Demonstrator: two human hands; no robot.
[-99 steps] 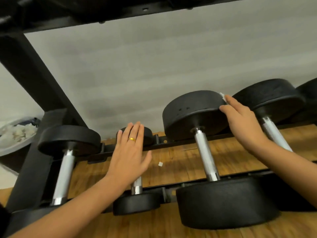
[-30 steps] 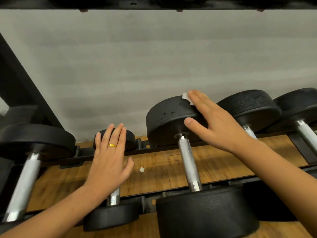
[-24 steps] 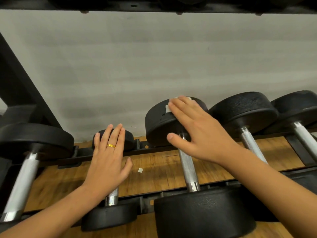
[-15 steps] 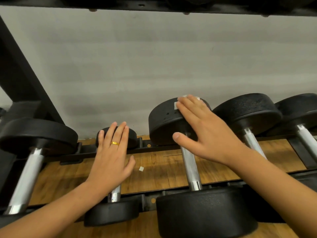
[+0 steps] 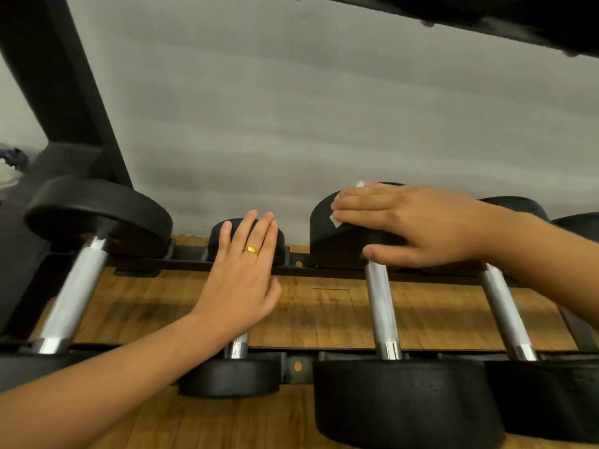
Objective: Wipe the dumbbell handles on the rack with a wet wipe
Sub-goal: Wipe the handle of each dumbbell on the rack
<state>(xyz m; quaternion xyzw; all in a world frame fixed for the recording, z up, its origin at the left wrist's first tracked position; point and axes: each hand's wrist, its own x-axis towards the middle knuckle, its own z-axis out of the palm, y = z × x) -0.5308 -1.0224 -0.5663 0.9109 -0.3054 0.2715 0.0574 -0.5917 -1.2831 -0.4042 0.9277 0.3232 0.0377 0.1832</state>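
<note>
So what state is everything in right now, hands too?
Left hand: flat on the small dumbbell.
Right hand: pressing the wet wipe onto the far head of the large dumbbell.
Large dumbbell's handle: bare, wipe not on it.
Wet wipe: mostly hidden under fingers.

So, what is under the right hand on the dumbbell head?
A white wet wipe, pressed flat on the black dumbbell head by the right hand. Only two corners show; the hand hides the rest.

Left hand [image 5: 241, 280] flat, palm down, right hand [image 5: 411, 222] flat, thumb spread
</note>
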